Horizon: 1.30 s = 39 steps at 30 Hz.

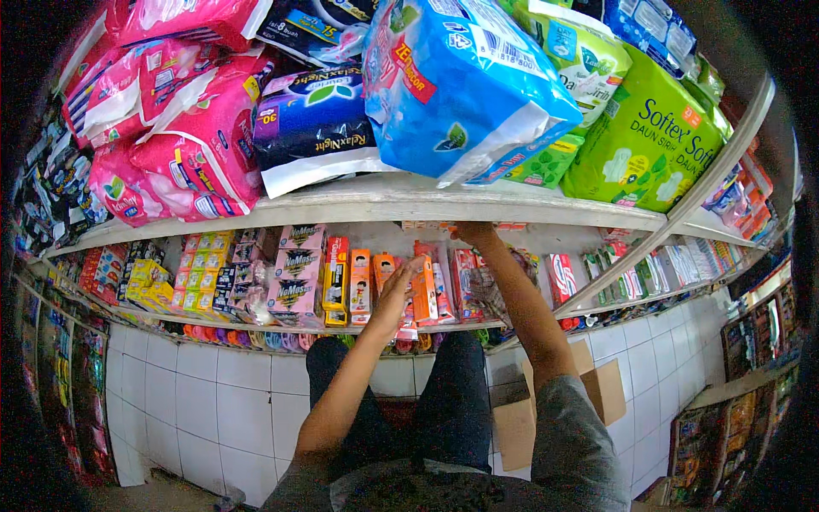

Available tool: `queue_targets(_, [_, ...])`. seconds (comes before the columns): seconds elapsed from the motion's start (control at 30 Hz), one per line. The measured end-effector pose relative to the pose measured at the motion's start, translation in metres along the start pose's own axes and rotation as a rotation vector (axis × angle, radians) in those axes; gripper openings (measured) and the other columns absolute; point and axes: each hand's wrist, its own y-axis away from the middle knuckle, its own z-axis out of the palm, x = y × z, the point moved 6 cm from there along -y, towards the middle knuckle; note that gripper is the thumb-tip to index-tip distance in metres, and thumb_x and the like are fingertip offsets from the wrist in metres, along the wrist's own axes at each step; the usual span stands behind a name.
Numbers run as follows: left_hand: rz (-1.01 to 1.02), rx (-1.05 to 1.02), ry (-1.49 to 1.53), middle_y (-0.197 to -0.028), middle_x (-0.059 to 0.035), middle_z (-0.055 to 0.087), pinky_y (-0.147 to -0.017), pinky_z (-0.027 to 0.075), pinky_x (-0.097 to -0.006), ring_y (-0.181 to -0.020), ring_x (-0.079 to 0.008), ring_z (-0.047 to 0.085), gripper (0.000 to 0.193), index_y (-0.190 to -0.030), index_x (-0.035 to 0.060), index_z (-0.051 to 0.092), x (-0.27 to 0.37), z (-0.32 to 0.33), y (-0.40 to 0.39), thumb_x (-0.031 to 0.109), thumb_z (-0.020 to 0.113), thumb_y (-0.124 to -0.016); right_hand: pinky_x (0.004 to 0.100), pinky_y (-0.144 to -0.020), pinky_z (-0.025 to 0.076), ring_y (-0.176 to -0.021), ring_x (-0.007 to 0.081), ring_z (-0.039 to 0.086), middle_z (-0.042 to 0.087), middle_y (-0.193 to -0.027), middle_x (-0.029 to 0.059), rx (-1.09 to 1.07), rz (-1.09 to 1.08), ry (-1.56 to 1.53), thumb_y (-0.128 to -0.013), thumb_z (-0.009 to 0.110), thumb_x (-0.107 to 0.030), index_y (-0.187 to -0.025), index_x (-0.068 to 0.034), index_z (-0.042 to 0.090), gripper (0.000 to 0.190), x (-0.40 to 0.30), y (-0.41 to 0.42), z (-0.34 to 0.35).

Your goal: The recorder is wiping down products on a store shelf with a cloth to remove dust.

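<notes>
My left hand (398, 299) is at the front of the lower shelf, its fingers against an orange carton (424, 291) that stands upright among other orange boxes. What its palm side holds cannot be made out. My right arm reaches deep into the same shelf, and my right hand (475, 234) is near the back, partly under the upper shelf's edge. Small orange-and-white boxes (425, 224) lie beside its fingers; whether it grips one is unclear. A crumpled checked cloth (496, 291) lies under my right forearm. Pink NoMos boxes (298, 262) are stacked to the left.
Softex (646, 137) and Laurier (461, 96) sanitary pad packs crowd the upper shelf (384, 203), whose edge overhangs my hands. A diagonal metal upright (665, 237) stands right of my right arm. An open cardboard box (515, 429) sits on the tiled floor beside my leg.
</notes>
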Motion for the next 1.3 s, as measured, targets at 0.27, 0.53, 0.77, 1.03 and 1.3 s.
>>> queue_targets(0.27, [0.009,0.02,0.013,-0.134,-0.0089,0.039,-0.1,0.027,-0.041,-0.126,-0.0235,0.031,0.054,-0.128,0.0103,0.043,0.009,-0.004,0.003,0.049,0.033,-0.091,0.0464,-0.096,0.032,-0.112,0.0331,0.044,0.052,-0.117,0.0127,0.264,0.046,-0.089,-0.066,0.068,-0.036,-0.117,-0.011,0.052,0.058,0.027,-0.008,0.047])
queue_targets(0.53, [0.005,0.04,-0.011,-0.134,-0.009,0.039,-0.101,0.024,-0.0403,-0.127,-0.0227,0.031,0.053,-0.129,0.0118,0.042,0.009,-0.004,0.007,0.048,0.035,-0.091,0.0488,-0.095,0.032,-0.112,0.0343,0.044,0.052,-0.116,0.0133,0.697,-0.046,0.14,-0.076,0.059,-0.035,-0.117,-0.01,0.051,0.049,0.008,0.001,0.034])
queue_targets(0.77, [-0.003,0.018,0.0,-0.134,-0.0069,0.04,-0.101,0.024,-0.0395,-0.126,-0.0227,0.033,0.054,-0.129,0.0123,0.042,0.002,0.001,0.001,0.049,0.036,-0.09,0.0489,-0.096,0.031,-0.113,0.0343,0.043,0.051,-0.118,0.0136,0.645,-0.02,0.127,-0.076,0.059,-0.035,-0.118,-0.01,0.05,0.05,0.004,-0.007,0.014])
queue_targets(1.03, [0.022,0.011,-0.019,-0.134,-0.0061,0.041,-0.1,0.026,-0.0397,-0.126,-0.0233,0.034,0.052,-0.129,0.0126,0.043,0.008,0.001,0.003,0.047,0.035,-0.091,0.049,-0.097,0.03,-0.114,0.0343,0.042,0.05,-0.12,0.0138,0.586,-0.007,0.103,-0.076,0.06,-0.034,-0.12,-0.01,0.049,0.051,-0.016,-0.011,0.0])
queue_targets(1.3, [0.013,0.028,-0.002,-0.133,-0.0064,0.041,-0.099,0.028,-0.0394,-0.126,-0.023,0.033,0.05,-0.128,0.0126,0.043,0.006,-0.004,0.002,0.045,0.037,-0.091,0.0491,-0.097,0.029,-0.116,0.0342,0.041,0.048,-0.121,0.0141,0.536,0.006,0.081,-0.076,0.06,-0.034,-0.121,-0.01,0.048,0.052,-0.023,-0.016,-0.02])
